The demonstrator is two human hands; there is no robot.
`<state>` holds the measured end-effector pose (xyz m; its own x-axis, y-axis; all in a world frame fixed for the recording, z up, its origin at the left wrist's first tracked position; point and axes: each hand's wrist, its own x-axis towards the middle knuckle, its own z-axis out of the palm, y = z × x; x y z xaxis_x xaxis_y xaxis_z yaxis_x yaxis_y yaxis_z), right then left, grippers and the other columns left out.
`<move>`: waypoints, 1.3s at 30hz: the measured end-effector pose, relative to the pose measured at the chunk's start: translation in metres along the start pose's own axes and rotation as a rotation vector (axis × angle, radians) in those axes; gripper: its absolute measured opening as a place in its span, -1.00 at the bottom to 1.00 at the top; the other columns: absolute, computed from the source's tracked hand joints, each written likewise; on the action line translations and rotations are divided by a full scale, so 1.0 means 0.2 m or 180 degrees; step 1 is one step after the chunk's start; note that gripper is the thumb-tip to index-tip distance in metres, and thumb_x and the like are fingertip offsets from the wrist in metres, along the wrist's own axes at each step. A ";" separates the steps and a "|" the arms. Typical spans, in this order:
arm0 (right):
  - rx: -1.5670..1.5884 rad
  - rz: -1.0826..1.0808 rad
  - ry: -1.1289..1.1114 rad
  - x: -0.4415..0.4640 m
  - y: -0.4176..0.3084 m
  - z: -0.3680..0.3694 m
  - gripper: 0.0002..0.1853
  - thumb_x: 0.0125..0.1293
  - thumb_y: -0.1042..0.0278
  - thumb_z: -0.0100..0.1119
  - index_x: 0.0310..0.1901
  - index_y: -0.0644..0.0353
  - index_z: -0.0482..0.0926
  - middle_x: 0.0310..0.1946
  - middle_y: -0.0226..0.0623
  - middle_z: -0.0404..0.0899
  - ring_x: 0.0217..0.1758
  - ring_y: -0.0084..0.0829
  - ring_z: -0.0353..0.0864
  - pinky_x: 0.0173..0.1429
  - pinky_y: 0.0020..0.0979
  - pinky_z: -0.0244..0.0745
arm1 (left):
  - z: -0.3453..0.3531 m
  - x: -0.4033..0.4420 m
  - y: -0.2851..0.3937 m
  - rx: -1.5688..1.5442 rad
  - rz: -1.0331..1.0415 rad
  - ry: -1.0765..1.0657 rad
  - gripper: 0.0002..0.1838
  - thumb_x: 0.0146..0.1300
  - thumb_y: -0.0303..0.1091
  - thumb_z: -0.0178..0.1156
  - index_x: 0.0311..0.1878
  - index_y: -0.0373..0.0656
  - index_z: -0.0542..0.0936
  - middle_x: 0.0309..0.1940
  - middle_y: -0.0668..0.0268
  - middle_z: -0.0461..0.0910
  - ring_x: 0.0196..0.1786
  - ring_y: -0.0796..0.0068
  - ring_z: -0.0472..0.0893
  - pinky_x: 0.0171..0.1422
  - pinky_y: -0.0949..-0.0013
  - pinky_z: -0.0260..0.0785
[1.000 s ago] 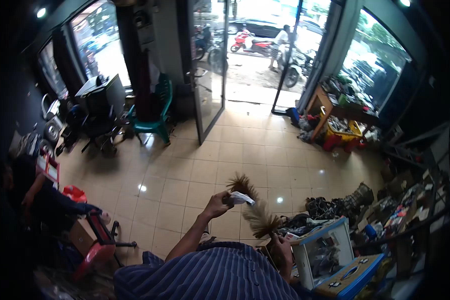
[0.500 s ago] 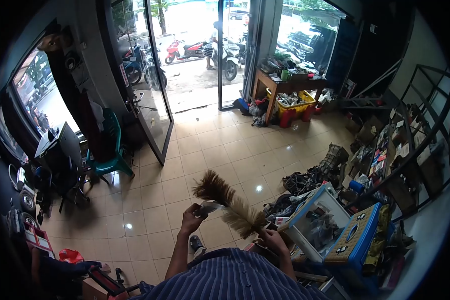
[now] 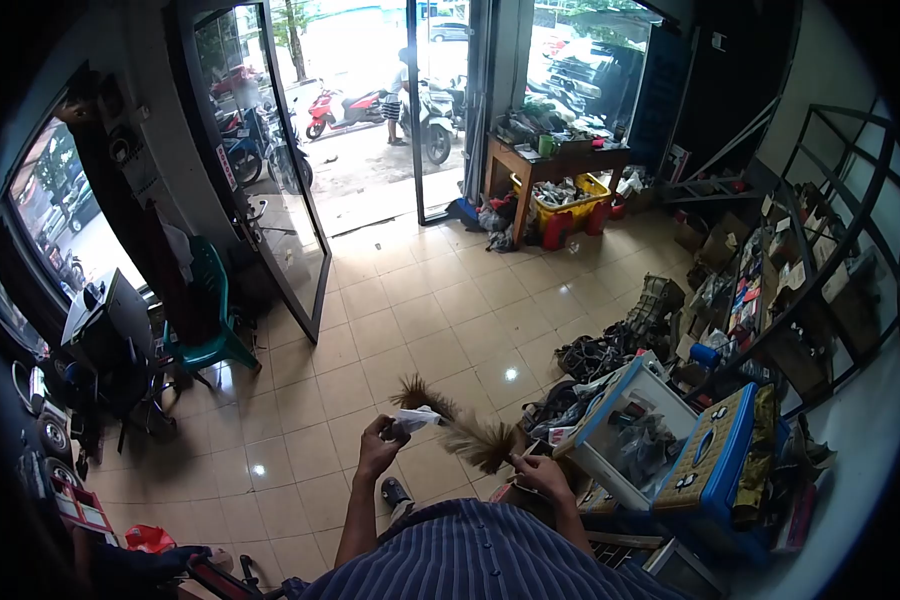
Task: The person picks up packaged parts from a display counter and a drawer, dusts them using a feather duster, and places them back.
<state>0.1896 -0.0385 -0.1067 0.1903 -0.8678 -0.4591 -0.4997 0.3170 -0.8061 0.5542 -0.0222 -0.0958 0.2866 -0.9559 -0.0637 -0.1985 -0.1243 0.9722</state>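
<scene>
My right hand [image 3: 538,472] grips the handle end of a brown feather duster [image 3: 480,443], whose feathers point up and to the left in front of my body. In my left hand [image 3: 378,445] is a small clear-and-white plastic packet [image 3: 414,420], pinched between the fingers. The packet lies against or just in front of the duster's middle; whether they touch I cannot tell. What the packet contains is too small to make out.
An open plastic drawer unit [image 3: 730,445] stands close on my right beside piled parts [image 3: 610,350]. A metal rack [image 3: 810,270] lines the right wall. Ahead are a glass door [image 3: 290,210] and a wooden table [image 3: 560,158]; a green chair [image 3: 210,310] is at left.
The feather duster has tipped lower, its far end now partly behind the packet. My left hand has turned the packet so more of its white side shows. The view has shifted slightly.
</scene>
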 end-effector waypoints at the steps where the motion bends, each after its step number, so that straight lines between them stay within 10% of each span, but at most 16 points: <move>1: 0.0207 0.0013 -0.0105 0.00 0.01 0.01 -0.47 0.36 -0.17 0.10 -0.37 0.24 0.61 -0.59 -0.48 0.51 -0.55 -0.68 0.43 -0.47 -0.54 0.30 | -0.01 0.00 -0.01 0.0004 0.0002 0.0002 -0.66 0.03 -0.37 0.42 -0.15 -0.26 0.55 -0.29 0.29 0.61 -0.21 0.57 0.53 -0.07 0.42 0.44; 16: 0.0759 0.0396 -0.0570 -0.07 -0.09 0.06 -0.35 0.29 -0.29 0.09 -0.15 0.30 0.68 -0.58 -0.43 0.47 -0.51 -0.59 0.37 -0.37 -0.50 0.30 | 0.02 -0.08 -0.02 -0.0425 -0.0199 0.0132 -0.71 0.04 -0.47 0.41 -0.18 -0.25 0.53 -0.28 0.32 0.61 -0.21 0.57 0.54 -0.05 0.46 0.38; 39: 0.0231 0.0226 0.0046 -0.02 0.03 0.13 -0.43 0.27 -0.26 0.18 -0.35 0.23 0.64 -0.57 -0.53 0.42 -0.51 -0.66 0.31 -0.42 -0.52 0.18 | 0.01 -0.06 -0.03 -0.1296 -0.0500 -0.0114 -0.59 -0.02 -0.50 0.41 -0.08 -0.20 0.49 -0.13 0.33 0.59 -0.01 0.49 0.53 0.17 0.45 0.32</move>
<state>0.2082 -0.0226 -0.1191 0.1440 -0.8474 -0.5111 -0.4487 0.4044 -0.7970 0.5502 -0.0112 -0.1021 0.2498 -0.9432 -0.2188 0.2327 -0.1609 0.9591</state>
